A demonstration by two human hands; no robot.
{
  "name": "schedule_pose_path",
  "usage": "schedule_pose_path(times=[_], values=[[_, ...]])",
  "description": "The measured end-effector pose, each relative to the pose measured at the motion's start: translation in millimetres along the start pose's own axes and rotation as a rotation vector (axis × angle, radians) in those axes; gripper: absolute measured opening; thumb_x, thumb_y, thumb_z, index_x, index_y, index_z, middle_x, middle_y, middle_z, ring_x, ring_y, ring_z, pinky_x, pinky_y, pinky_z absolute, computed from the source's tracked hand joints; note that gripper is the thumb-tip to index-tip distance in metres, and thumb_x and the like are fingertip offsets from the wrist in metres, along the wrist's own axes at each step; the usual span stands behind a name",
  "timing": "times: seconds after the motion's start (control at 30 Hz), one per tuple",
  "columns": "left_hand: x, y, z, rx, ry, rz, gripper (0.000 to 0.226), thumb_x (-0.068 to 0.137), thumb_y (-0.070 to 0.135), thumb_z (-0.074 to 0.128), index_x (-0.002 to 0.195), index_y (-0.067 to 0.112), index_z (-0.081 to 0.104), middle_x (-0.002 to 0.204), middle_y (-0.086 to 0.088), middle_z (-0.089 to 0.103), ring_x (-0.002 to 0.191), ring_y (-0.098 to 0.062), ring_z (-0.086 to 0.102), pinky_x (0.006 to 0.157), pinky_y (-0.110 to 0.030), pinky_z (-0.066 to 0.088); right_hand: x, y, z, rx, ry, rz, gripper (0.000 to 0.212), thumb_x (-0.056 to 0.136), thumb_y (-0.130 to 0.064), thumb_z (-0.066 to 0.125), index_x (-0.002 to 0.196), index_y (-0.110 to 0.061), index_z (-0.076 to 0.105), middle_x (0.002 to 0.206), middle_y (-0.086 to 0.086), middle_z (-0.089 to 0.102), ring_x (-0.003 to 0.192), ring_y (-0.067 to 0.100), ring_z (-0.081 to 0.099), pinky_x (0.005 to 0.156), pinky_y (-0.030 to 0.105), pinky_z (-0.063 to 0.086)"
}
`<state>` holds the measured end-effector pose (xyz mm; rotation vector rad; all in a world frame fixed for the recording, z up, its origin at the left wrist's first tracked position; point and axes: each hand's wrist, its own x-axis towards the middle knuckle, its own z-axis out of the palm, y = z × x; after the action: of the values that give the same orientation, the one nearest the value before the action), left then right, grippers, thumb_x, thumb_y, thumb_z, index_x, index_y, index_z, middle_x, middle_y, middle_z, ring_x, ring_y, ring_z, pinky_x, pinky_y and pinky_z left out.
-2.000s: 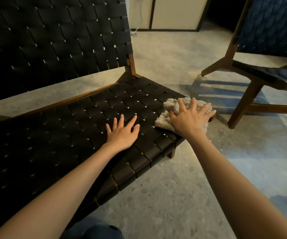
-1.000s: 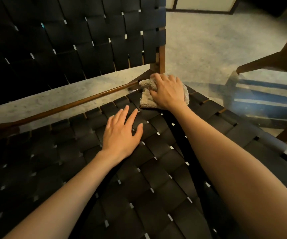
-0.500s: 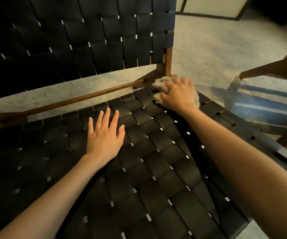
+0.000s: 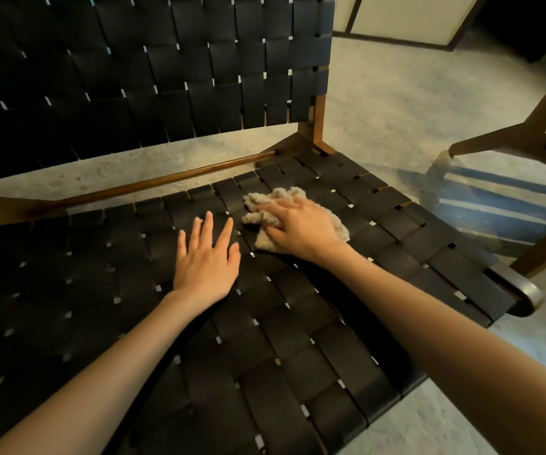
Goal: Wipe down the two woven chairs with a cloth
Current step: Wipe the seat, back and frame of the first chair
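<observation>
A speckled grey floor (image 4: 380, 103) is lying under a black woven seat (image 4: 298, 356). The left hand (image 4: 204, 261) is resting flat on the seat, fingers straight and spread, holding nothing. Just to its right, slightly beyond it, the right hand (image 4: 301, 228) is pressing a crumpled beige cloth (image 4: 275, 200) onto the weave with flattened fingers. Beyond both hands the woven backrest (image 4: 166, 77) is standing. Well off to the right of the right hand, the wooden frame of a second chair (image 4: 527, 133) is showing.

Place: home sitting area
Seating: 2 lounge chairs, near chair (image 4: 281, 372), far chair (image 4: 527, 133)
Floor: speckled stone floor (image 4: 396, 103)
Back: cream doors (image 4: 406, 18)
</observation>
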<state>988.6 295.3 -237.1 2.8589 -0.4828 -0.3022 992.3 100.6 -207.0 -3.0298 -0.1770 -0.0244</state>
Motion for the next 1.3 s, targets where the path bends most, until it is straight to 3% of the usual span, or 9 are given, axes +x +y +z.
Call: schedule_pose_path(times=[0.13,0.23,0.37,0.5,0.57,0.8,0.9,1.1,1.3], values=[[-8.4,18.0,1.0,-0.021,-0.092,-0.038,0.057,0.099,0.052,0.013,0.149,0.035,-0.006,0.157,-0.012,-0.018,0.143,-0.028,-0.019,0.110,-0.051,-0.016,-14.7,57.7,-30.0,-0.250,0.029,0.283,0.050,0.092,-0.048,0.043,0.138,-0.030,0.042,0.149,0.005,0.035,0.138,0.032,0.025,0.113,0.051,0.018],[-14.5,28.1,0.2,-0.021,-0.109,-0.043,0.058,0.098,0.053,0.013,0.150,0.033,-0.005,0.157,-0.013,-0.017,0.143,-0.030,-0.018,0.110,-0.053,-0.016,-23.7,76.6,-42.9,-0.235,0.020,0.472,0.050,0.092,-0.047,0.042,0.140,-0.033,0.040,0.153,0.004,0.030,0.142,0.035,0.017,0.113,0.056,0.008],[-25.4,31.4,-1.8,-0.029,-0.119,-0.023,0.059,0.098,0.055,0.013,0.151,0.032,-0.003,0.158,-0.012,-0.014,0.144,-0.029,-0.016,0.112,-0.049,-0.013,-30.3,27.4,-29.9,-0.200,0.022,0.278,0.045,0.095,-0.041,0.042,0.137,-0.027,0.044,0.139,0.010,0.045,0.127,0.034,0.036,0.100,0.042,0.032],[-38.8,34.9,-5.5,-0.011,-0.117,-0.008,0.056,0.100,0.049,0.015,0.151,0.029,0.005,0.158,-0.013,-0.012,0.145,-0.028,-0.013,0.114,-0.048,-0.010,-47.4,-23.3,-13.0,0.084,-0.029,0.085,0.045,0.096,-0.041,0.044,0.139,-0.028,0.046,0.139,0.004,0.049,0.127,0.026,0.042,0.101,0.040,0.038],[-43.3,39.3,-7.9,-0.010,-0.131,-0.028,0.055,0.101,0.047,0.017,0.151,0.027,0.007,0.158,-0.015,-0.012,0.145,-0.030,-0.014,0.114,-0.049,-0.009,-54.4,-25.9,-11.1,0.062,-0.017,0.060,0.045,0.094,-0.044,0.045,0.136,-0.029,0.049,0.135,-0.001,0.053,0.123,0.022,0.046,0.098,0.037,0.041],[-56.1,59.3,-15.0,-0.042,-0.196,-0.057,0.055,0.100,0.049,0.015,0.151,0.034,0.000,0.157,-0.018,-0.013,0.144,-0.034,-0.016,0.113,-0.052,-0.010,-76.8,64.5,-55.2,-0.241,0.019,0.419,0.052,0.091,-0.048,0.046,0.139,-0.029,0.042,0.150,0.006,0.033,0.139,0.034,0.023,0.113,0.051,0.015],[-61.7,62.3,-13.4,-0.060,-0.199,-0.057,0.054,0.100,0.051,0.014,0.150,0.036,0.001,0.158,-0.015,-0.012,0.144,-0.032,-0.014,0.114,-0.050,-0.010,-86.3,91.7,-70.3,-0.237,0.021,0.558,0.055,0.091,-0.052,0.041,0.142,-0.031,0.038,0.149,0.008,0.036,0.135,0.037,0.030,0.112,0.053,0.017],[-77.8,64.5,-9.5,-0.101,-0.118,0.016,0.053,0.099,0.051,0.019,0.150,0.035,0.012,0.160,-0.004,0.002,0.146,-0.028,-0.003,0.116,-0.044,-0.003,-100.4,45.6,-56.5,-0.072,0.064,0.360,0.047,0.093,-0.040,0.046,0.139,-0.031,0.044,0.148,0.005,0.041,0.138,0.029,0.029,0.115,0.041,0.015],[-103.6,58.9,-11.0,-0.087,-0.065,0.058,0.052,0.100,0.048,0.021,0.150,0.032,0.019,0.159,0.001,0.010,0.147,-0.022,0.005,0.117,-0.040,0.002,-132.3,-11.3,-42.9,0.038,0.043,0.151,0.048,0.091,-0.049,0.046,0.137,-0.035,0.047,0.136,-0.005,0.054,0.130,0.022,0.041,0.096,0.036,0.041]])
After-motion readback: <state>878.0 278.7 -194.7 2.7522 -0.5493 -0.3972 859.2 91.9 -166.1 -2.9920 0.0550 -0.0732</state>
